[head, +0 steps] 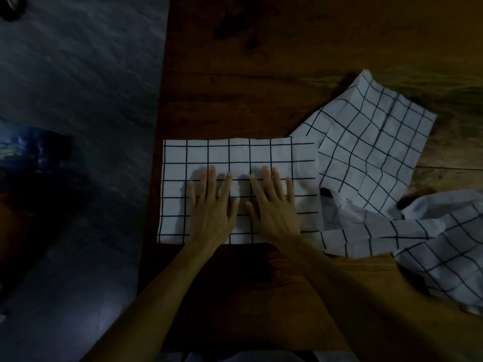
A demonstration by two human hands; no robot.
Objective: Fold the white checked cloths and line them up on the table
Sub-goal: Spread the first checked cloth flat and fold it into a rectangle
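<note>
A white cloth with a black grid (235, 158) lies flat as a folded rectangle near the left edge of the wooden table (235, 74). My left hand (213, 207) and my right hand (271, 205) rest palm-down side by side on its middle, fingers spread and pointing away from me. Neither hand grips anything. To the right, a loosely folded checked cloth (371, 147) lies tilted, touching the flat one. A crumpled checked cloth (431, 244) spreads along the right edge of the view.
The table's left edge runs close beside the flat cloth; past it is a dark grey floor (78, 87). A dark blurred object (31, 150) sits on the floor at the left. Bare wood shows beyond the cloths and in front of them.
</note>
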